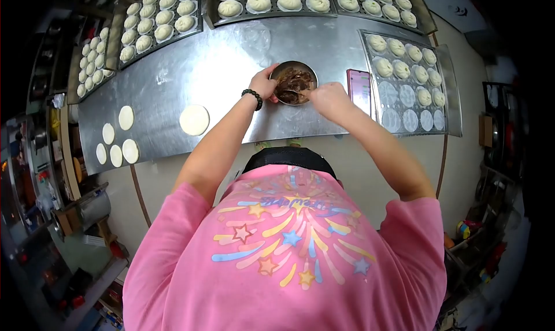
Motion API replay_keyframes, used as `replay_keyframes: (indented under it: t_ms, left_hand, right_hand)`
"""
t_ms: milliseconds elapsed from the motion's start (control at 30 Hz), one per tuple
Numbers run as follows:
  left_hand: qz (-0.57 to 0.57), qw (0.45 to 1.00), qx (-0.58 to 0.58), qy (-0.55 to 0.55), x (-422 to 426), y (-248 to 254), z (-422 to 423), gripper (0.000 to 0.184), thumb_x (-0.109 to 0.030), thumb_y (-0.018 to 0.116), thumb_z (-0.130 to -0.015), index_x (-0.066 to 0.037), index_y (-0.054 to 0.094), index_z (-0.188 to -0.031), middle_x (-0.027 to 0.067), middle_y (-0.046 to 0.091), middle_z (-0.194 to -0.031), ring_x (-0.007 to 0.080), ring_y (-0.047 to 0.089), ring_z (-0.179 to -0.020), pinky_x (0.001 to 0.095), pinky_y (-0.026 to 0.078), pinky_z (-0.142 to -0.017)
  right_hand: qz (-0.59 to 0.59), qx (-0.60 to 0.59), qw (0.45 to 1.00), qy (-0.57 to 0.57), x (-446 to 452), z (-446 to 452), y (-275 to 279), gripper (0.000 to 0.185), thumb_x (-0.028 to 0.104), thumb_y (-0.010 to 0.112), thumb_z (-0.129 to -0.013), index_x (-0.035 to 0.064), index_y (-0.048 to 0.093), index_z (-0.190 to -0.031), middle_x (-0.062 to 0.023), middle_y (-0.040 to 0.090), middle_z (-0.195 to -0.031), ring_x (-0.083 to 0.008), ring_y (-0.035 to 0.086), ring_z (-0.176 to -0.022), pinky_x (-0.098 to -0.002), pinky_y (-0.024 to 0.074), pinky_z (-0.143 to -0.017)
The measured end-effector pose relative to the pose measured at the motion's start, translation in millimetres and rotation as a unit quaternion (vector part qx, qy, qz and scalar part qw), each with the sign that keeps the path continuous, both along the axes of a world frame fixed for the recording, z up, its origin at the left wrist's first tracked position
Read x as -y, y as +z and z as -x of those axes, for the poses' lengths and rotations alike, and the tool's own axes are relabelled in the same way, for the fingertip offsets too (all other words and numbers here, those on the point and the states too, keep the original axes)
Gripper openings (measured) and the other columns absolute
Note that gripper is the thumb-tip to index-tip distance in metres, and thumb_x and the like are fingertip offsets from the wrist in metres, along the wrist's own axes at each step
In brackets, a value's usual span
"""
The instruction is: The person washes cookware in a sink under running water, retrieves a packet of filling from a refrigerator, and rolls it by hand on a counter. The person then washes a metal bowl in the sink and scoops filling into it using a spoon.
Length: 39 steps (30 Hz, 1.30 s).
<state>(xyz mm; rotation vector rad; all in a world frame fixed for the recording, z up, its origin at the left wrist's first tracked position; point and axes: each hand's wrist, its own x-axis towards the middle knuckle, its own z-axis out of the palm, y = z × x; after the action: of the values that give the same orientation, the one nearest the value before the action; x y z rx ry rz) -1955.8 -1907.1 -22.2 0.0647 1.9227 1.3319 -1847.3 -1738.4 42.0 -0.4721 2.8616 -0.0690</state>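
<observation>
A round metal bowl of dark brown filling is in front of me at the middle of the metal table. My left hand grips its left rim, thumb and fingers around the side. On the bowl's right, my right hand is closed around the handle of a spoon-like tool, whose head is down in the filling; the handle is mostly hidden by the fingers. Left of my left forearm lies a large flat dough round. Farther left, several smaller dough rounds lie on the table.
Trays of pleated buns line the table's far side. At right, a tray holds buns and bare paper liners. A pink-edged phone lies between the bowl and that tray. The metal table's near edge runs below my forearms.
</observation>
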Motion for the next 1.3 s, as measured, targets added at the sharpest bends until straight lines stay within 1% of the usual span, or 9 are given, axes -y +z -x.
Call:
replay_keyframes:
  t_ms: [300,600,700,833,933,1033,1200,1267,1300]
  left_hand:
    - [0.019,1.000,-0.009,-0.007,-8.1,3.3,-5.6,0.060,0.006,0.038,-0.072,-0.012,0.042,-0.129,0.0142,0.062,-0.087,0.0196,0.059,-0.047,0.0284,0.052,-0.045]
    - [0.028,1.000,-0.005,-0.006,-9.6,3.7,-4.9,0.057,0.006,0.038,-0.077,-0.012,0.040,-0.131,0.0123,0.063,-0.092,0.0188,0.057,-0.044,0.0293,0.050,-0.042]
    - [0.027,0.999,-0.016,-0.002,-9.9,6.0,-6.6,0.058,0.006,0.038,-0.073,-0.013,0.043,-0.128,0.0143,0.061,-0.098,0.0202,0.060,-0.048,0.0286,0.052,-0.045]
    - [0.030,0.999,-0.015,-0.002,-10.0,8.2,-7.9,0.059,0.006,0.038,-0.073,-0.014,0.044,-0.128,0.0143,0.061,-0.098,0.0202,0.060,-0.048,0.0286,0.052,-0.045]
    - [0.034,0.999,-0.011,0.003,-10.7,4.1,-6.4,0.059,0.006,0.038,-0.073,-0.015,0.044,-0.128,0.0136,0.061,-0.097,0.0199,0.060,-0.047,0.0284,0.052,-0.045]
    - [0.019,1.000,0.000,0.016,-9.7,-0.7,-7.3,0.059,0.006,0.038,-0.073,-0.014,0.043,-0.129,0.0142,0.061,-0.096,0.0189,0.058,-0.045,0.0279,0.051,-0.044]
    - [-0.031,0.997,0.041,0.051,-8.7,0.4,-8.2,0.060,0.007,0.038,-0.075,-0.012,0.040,-0.132,0.0154,0.061,-0.086,0.0174,0.056,-0.043,0.0276,0.049,-0.041]
    - [-0.033,0.998,0.047,0.036,-6.8,-2.1,-4.6,0.058,0.005,0.038,-0.077,-0.012,0.039,-0.132,0.0142,0.061,-0.083,0.0175,0.055,-0.043,0.0275,0.049,-0.040]
    - [-0.036,0.998,0.054,0.027,-6.2,-3.9,-2.7,0.056,0.004,0.037,-0.079,-0.013,0.038,-0.133,0.0130,0.060,-0.079,0.0175,0.055,-0.044,0.0274,0.048,-0.040]
  right_hand:
    - [-0.024,-0.004,0.998,-0.058,-12.7,-14.3,43.9,0.024,0.012,0.049,-0.080,0.0144,0.064,-0.098,-0.0113,0.064,-0.081,-0.0260,0.063,-0.078,-0.0399,0.0480,-0.062]
    - [0.095,0.022,0.981,-0.168,-23.5,-7.1,-21.7,0.024,0.018,0.049,-0.082,0.0172,0.066,-0.098,-0.0124,0.064,-0.081,-0.0289,0.062,-0.077,-0.0410,0.0480,-0.065]
    - [0.050,0.084,0.971,-0.217,-30.5,-5.5,4.7,0.026,0.021,0.050,-0.082,0.0188,0.065,-0.103,-0.0120,0.064,-0.080,-0.0300,0.062,-0.077,-0.0421,0.0474,-0.066]
    - [0.026,-0.057,0.989,-0.134,-29.8,-16.9,3.6,0.025,0.018,0.051,-0.082,0.0169,0.065,-0.102,-0.0116,0.063,-0.067,-0.0276,0.061,-0.062,-0.0395,0.0477,-0.056]
    - [-0.008,-0.084,0.981,-0.172,-13.7,-25.5,-2.9,0.025,0.015,0.051,-0.080,0.0135,0.065,-0.101,-0.0117,0.061,-0.061,-0.0261,0.061,-0.057,-0.0381,0.0475,-0.052]
    - [0.002,-0.050,0.991,-0.127,-0.6,-40.1,-11.8,0.019,0.008,0.051,-0.076,0.0093,0.064,-0.089,-0.0124,0.063,-0.068,-0.0276,0.063,-0.063,-0.0380,0.0490,-0.056]
    - [0.027,0.003,0.991,-0.129,-6.2,-27.0,-16.9,0.022,0.012,0.050,-0.079,0.0091,0.065,-0.095,-0.0146,0.063,-0.072,-0.0293,0.063,-0.069,-0.0391,0.0491,-0.060]
    - [0.273,0.107,0.930,-0.220,-27.5,-23.3,-22.1,0.027,0.020,0.049,-0.081,0.0118,0.065,-0.101,-0.0148,0.064,-0.079,-0.0301,0.062,-0.075,-0.0393,0.0481,-0.065]
    - [0.271,0.107,0.932,-0.217,-30.5,-20.3,-23.0,0.027,0.020,0.049,-0.081,0.0118,0.065,-0.101,-0.0148,0.064,-0.079,-0.0301,0.062,-0.075,-0.0393,0.0481,-0.065]
